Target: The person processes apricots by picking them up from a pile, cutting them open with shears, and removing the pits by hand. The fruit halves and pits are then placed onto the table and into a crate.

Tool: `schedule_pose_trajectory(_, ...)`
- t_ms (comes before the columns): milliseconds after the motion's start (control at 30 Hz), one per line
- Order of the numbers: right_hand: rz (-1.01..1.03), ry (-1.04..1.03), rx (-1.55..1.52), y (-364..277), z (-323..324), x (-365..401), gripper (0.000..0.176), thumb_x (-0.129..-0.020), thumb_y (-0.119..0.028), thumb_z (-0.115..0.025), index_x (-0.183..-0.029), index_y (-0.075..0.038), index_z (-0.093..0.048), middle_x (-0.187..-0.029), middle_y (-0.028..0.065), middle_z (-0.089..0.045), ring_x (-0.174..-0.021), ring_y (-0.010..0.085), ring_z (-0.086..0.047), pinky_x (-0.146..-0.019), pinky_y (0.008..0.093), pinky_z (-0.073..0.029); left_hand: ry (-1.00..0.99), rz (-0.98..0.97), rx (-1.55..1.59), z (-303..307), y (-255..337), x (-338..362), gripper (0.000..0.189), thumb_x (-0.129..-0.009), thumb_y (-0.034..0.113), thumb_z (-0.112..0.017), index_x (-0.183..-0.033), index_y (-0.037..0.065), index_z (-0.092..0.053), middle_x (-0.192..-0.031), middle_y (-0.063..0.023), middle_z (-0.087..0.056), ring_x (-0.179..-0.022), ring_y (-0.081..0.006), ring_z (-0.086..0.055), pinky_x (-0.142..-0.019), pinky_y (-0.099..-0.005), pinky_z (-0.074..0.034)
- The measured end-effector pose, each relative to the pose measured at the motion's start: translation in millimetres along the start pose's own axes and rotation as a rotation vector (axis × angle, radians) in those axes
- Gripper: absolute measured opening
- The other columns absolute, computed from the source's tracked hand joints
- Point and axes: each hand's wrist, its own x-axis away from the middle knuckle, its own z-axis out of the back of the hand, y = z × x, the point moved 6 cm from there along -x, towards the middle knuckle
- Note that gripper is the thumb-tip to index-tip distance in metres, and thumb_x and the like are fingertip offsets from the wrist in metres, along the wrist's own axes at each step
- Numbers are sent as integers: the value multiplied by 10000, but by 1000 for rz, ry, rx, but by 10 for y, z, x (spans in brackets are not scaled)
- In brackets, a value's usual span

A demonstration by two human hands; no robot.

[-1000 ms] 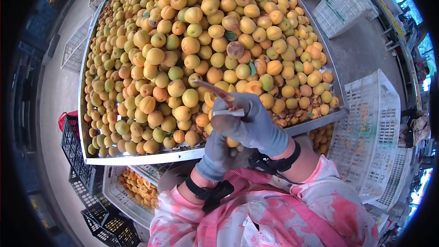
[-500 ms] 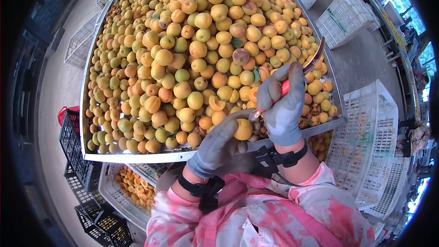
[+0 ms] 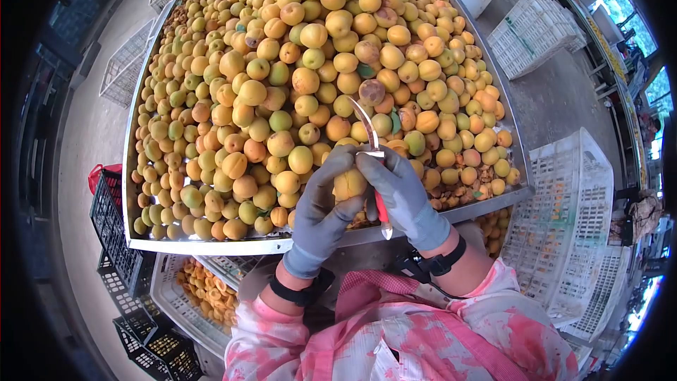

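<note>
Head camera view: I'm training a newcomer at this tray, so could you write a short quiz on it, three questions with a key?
1. Where is the red-handled knife?
a) on the floor
b) in the right hand
c) in the person's lap

2. True or false: the left hand, which holds a yellow fruit, is bare.

3. Fill in: the white crate at lower left, below the near edge of the tray, holds ____ fruit pieces.

Key:
1. b
2. False: it wears a grey glove.
3. cut
</note>
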Motion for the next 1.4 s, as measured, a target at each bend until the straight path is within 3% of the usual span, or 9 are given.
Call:
schedule_pose_trajectory(67, -29, 7, -24, 22, 16, -5, 304, -899, -289, -645, -1037, -22, -599, -749, -13, -594, -498, 24, -516, -406, 171, -410, -21, -43, -73, -9, 1, 7, 601, -867, 95, -663, -1384, 9, -370, -1416, -141, -408, -1261, -219, -441, -1055, -351, -363)
schedule_pose_trajectory(233, 316, 6, 379, -143, 15, -6, 294, -873, -261, -690, -1014, -12, -623, -726, -24, -577, -618, 17, -490, -543, 182, -408, 1, 200, 53, -15, -50, 10, 643, -882, 104, -651, -1422, -2, -319, -1353, -93, -456, -1228, -169, -463, -1003, -295, -404)
schedule_pose_trajectory(467, 391, 80, 362, -279, 105, -4, 280, -894, -277, -663, -958, -7, -624, -682, -16, -575, -570, 36, -511, -500, 201, -411, 32, 333, 140, 13, -106, 20, 651, -873, 106, -663, -1419, 14, -321, -1300, -82, -495, -1117, -161, -555, -898, -270, -484)
schedule_pose_trajectory(567, 542, 188, 107, -480, 153, 38, 311, -960, -344, -531, -867, -49, -559, -577, 33, -501, -474, 123, -504, -422, 256, -398, 25, 385, 313, -37, -167, 47, 701, -825, 174, -723, -1402, 44, -348, -1298, -114, -498, -1105, -203, -577, -904, -294, -497)
schedule_pose_trajectory(733, 681, 217, -102, -651, 105, 134, 350, -978, -380, -475, -834, -66, -531, -536, 24, -403, -424, 140, -409, -406, 283, -353, -92, 505, 375, -157, -248, 130, 634, -841, 124, -692, -1376, 36, -363, -1215, -76, -535, -1025, -165, -587, -817, -256, -505)
schedule_pose_trajectory(800, 739, 112, -229, -680, 61, 153, 246, -959, -243, -552, -863, -17, -566, -522, 28, -468, -409, 113, -437, -403, 267, -353, -106, 542, 413, -166, -315, 164, 647, -835, 138, -694, -1378, 35, -358, -1206, -76, -537, -994, -155, -588, -786, -244, -500)
schedule_pose_trajectory(1267, 765, -77, -213, -716, 13, 196, 232, -934, -204, -571, -806, -12, -589, -560, 35, -504, -431, 113, -466, -410, 255, -365, -214, 656, 480, -280, -300, 239, 621, -815, 128, -561, -1386, 19, -343, -1168, -89, -546, -810, -114, -551, -603, -185, -413)
schedule_pose_trajectory(1333, 765, -113, -222, -753, -27, 224, 236, -933, -210, -573, -807, -12, -592, -559, 36, -505, -428, 111, -461, -405, 255, -356, -220, 653, 624, -318, -300, 263, 589, -805, 116, -530, -1364, 20, -369, -1156, -105, -546, -763, -110, -529, -583, -186, -393)
schedule_pose_trajectory(1400, 755, -61, -48, -770, -77, 254, 411, -997, -388, -403, -766, -62, -500, -487, 14, -337, -346, 122, -298, -340, 269, -244, -245, 647, 661, -338, -276, 257, 578, -804, 120, -531, -1352, 22, -379, -1148, -116, -546, -747, -110, -521, -583, -197, -393)
